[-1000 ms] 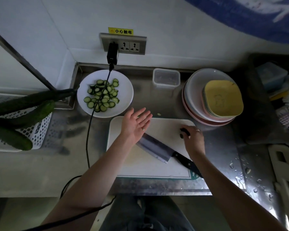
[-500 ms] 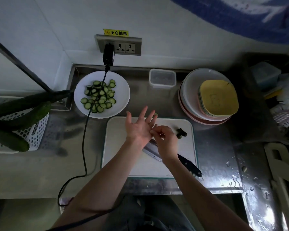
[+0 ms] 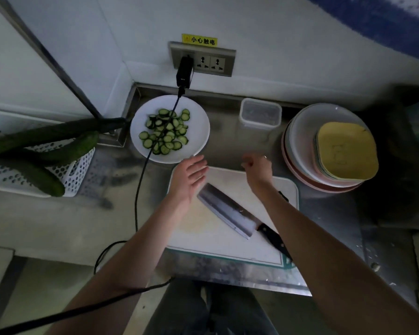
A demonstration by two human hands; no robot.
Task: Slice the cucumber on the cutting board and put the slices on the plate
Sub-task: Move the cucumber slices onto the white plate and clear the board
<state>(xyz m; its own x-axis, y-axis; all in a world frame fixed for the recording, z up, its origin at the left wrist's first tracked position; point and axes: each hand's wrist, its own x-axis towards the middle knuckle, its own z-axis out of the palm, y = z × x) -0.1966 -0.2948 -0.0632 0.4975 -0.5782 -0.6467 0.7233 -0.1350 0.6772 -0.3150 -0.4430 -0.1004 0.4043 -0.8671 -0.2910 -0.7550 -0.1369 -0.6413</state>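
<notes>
A white plate [image 3: 200,122] at the back left holds several cucumber slices [image 3: 165,132]. In front of it, a white cutting board [image 3: 228,247] carries a cleaver [image 3: 225,211] that lies flat with its black handle toward me. My left hand [image 3: 189,176] hovers open, fingers straight, over the board's far left corner next to the plate. My right hand [image 3: 257,168] is at the board's far edge with its fingers curled; whether it pinches anything is unclear. A dark cucumber end [image 3: 283,195] peeks out beside my right forearm.
A black cable [image 3: 140,189] runs from the wall socket [image 3: 203,61] across the plate and down the counter. Whole cucumbers [image 3: 46,136] lie in a white basket [image 3: 78,170] at left. A clear container [image 3: 260,114] and stacked dishes [image 3: 324,146] stand at the back right.
My right hand left the cucumber end, met my left palm, then moved to the board's far edge. My left hand shifted slightly left toward the plate. The cleaver stayed put.
</notes>
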